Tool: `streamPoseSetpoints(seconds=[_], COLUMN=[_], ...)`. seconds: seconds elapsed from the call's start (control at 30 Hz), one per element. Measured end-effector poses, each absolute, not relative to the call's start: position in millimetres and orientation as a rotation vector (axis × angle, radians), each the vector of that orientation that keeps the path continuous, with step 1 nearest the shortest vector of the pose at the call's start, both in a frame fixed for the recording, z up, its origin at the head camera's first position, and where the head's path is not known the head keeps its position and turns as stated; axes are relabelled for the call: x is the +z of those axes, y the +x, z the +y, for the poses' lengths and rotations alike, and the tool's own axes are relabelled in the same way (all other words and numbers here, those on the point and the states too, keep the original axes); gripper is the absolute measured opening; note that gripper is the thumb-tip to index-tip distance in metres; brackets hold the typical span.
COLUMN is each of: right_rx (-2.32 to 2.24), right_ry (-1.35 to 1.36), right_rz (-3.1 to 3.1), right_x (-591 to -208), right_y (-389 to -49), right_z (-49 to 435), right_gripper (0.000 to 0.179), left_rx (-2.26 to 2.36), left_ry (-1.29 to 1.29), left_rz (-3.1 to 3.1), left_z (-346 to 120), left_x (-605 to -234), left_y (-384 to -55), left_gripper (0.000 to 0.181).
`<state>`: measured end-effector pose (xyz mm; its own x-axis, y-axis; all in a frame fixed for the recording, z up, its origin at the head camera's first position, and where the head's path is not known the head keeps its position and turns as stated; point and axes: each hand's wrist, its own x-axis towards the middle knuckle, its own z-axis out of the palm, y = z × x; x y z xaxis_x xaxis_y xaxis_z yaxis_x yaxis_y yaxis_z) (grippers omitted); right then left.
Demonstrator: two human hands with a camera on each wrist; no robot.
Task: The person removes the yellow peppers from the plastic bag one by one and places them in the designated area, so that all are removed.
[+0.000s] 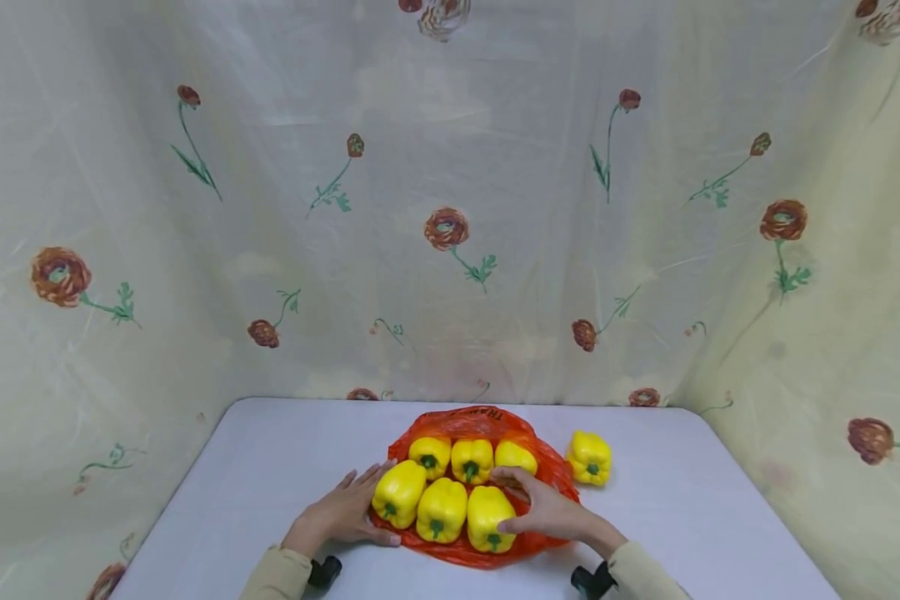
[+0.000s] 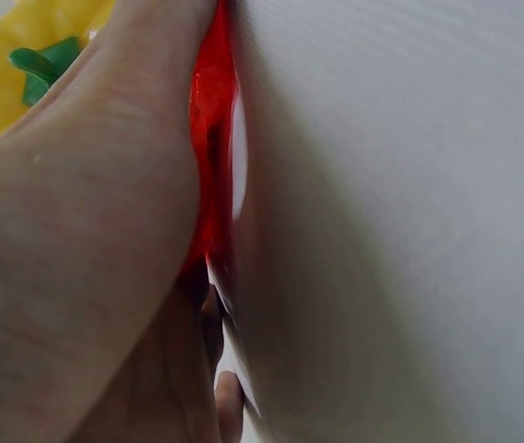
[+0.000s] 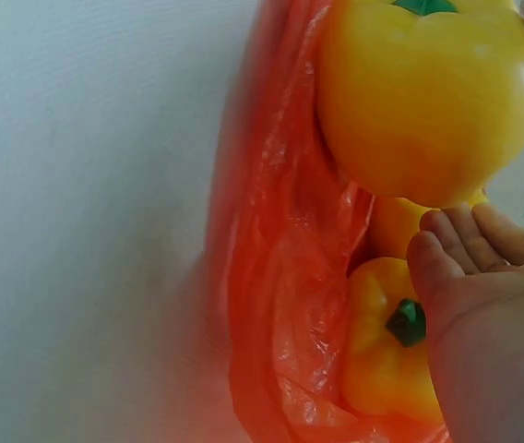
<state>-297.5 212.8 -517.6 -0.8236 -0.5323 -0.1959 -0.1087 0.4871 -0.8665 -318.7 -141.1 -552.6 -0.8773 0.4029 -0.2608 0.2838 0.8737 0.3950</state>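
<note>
Several yellow bell peppers [image 1: 442,510] with green stems sit in two rows on a spread red plastic bag [image 1: 528,546]. My left hand [image 1: 348,508] lies beside the bag's left edge, its fingers extended and its thumb near the front left pepper [image 1: 399,493]. Around the right side of the front right pepper [image 1: 487,512] is my right hand [image 1: 547,510], thumb and fingers spread apart. In the right wrist view that pepper [image 3: 428,101] is between the thumb and the loosely bent fingers [image 3: 451,242]; firm contact cannot be made out.
One more yellow bell pepper [image 1: 589,458] stands on the white table [image 1: 285,454], off the bag's right edge. A flower-patterned curtain [image 1: 525,250] hangs behind and on both sides of the table. Dark lettering shows at the bag's far edge.
</note>
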Motion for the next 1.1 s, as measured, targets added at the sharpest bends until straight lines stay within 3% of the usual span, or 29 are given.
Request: streamPoseSetpoints(seconds=[0.7,1.1], right_rx=[-1.272,-1.247], right_ry=[-0.489,-0.507], right_rz=[2.247,2.285], right_x=[-538,-529], right_y=[-294,-293], right_z=[206,208], right_gripper=[0.072,0.075], left_rx=[0.503,0.504], left_ry=[0.496,0.494], left_rz=[2.704,2.703], left_z=[-141,-140], left_x=[-555,-554], left_y=[-320,-319], left_gripper=[0.120,0.120])
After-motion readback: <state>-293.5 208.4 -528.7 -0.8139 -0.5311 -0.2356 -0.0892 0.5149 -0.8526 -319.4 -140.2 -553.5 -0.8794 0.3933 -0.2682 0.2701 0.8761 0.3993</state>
